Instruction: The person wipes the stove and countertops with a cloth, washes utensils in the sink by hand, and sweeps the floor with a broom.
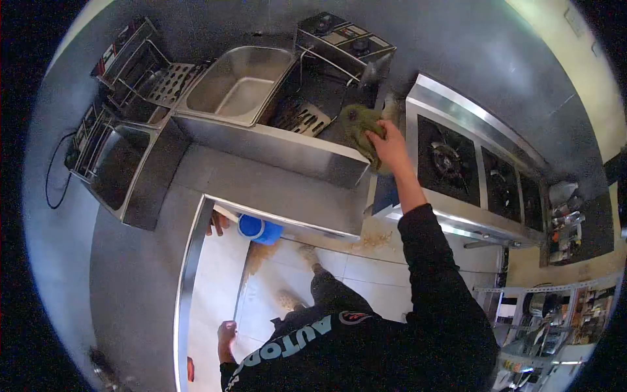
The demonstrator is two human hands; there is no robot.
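Note:
My right hand (390, 149) reaches up to the counter, its fingers closed on a crumpled green cloth (360, 129). The cloth presses against the right end of the metal fryer housing, beside the edge of the gas stove (447, 159). Just left of it are an open fryer well with a perforated plate (305, 119) and a control box (346, 38) tilted up behind. Low by my side hangs my left hand (226, 332), apart from the counter, with its fingers curled and nothing visible in them.
A steel basin (238, 85) is set in the fryer housing, with another fryer unit (117, 150) at the left. The steel counter (261, 186) has a raised front edge. A blue bucket (260, 228) stands on the floor below. Shelves with utensils (548, 320) are at the right.

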